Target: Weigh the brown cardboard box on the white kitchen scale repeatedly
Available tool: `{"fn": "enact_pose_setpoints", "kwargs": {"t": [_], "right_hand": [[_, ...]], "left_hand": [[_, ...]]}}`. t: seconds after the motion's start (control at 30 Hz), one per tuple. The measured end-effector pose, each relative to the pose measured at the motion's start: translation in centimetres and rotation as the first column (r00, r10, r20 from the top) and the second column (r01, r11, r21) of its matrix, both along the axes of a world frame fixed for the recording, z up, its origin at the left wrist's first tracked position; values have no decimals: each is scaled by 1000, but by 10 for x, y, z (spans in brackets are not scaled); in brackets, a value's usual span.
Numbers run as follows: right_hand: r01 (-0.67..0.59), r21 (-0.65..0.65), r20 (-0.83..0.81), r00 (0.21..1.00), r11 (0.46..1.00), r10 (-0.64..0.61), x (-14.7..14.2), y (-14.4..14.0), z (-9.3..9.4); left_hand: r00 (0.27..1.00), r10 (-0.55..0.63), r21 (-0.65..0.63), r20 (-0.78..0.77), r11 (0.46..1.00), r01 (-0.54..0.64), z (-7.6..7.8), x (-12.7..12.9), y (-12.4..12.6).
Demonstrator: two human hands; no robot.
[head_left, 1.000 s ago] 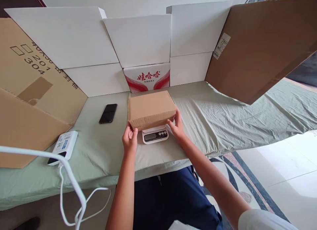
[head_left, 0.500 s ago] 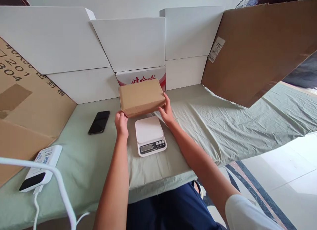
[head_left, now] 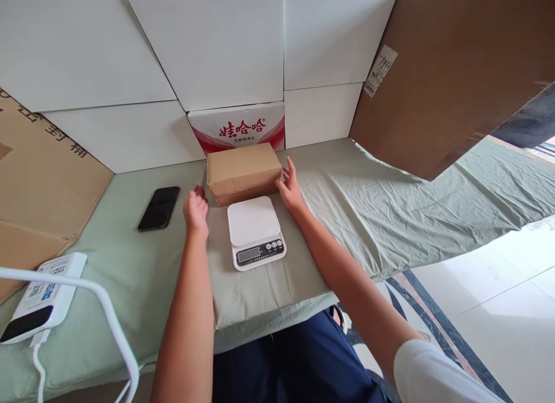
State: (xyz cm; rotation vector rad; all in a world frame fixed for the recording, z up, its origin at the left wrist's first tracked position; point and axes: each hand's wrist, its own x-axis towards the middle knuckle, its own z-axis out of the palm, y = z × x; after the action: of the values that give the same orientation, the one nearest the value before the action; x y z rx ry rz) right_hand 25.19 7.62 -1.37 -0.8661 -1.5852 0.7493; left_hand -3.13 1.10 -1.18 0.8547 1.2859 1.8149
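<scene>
— What lay at the left of the table?

— A white device (head_left: 41, 291) on the green cloth (head_left: 390, 206), then a black phone (head_left: 158, 207).

— And the hands?

— The left hand (head_left: 196, 209) hovered just left of the brown cardboard box (head_left: 243, 170), fingers loosely curled, gripping nothing. The box sat on the cloth behind the white kitchen scale (head_left: 255, 231), against a red-and-white carton (head_left: 237, 127). The right hand (head_left: 289, 190) rested open at the box's right end, fingers extended and close together.
</scene>
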Motion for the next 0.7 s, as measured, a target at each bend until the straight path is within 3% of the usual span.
{"fn": "enact_pose_setpoints", "kwargs": {"t": [0.1, 0.3, 0.57, 0.7], "right_hand": [[60, -53, -68, 996, 997, -64, 6, -1, -1], [-106, -151, -101, 991, 983, 91, 1, -4, 2], [-128, -103, -54, 991, 986, 123, -3, -5, 3], [-125, -68, -62, 991, 990, 121, -3, -9, 9]], "left_hand": [[999, 49, 29, 23, 998, -50, 4, -11, -5], [998, -64, -20, -25, 998, 63, 7, 4, -8], [995, -88, -35, -35, 996, 87, 3, 19, -2], [997, -57, 4, -58, 998, 57, 8, 20, -4]]}}
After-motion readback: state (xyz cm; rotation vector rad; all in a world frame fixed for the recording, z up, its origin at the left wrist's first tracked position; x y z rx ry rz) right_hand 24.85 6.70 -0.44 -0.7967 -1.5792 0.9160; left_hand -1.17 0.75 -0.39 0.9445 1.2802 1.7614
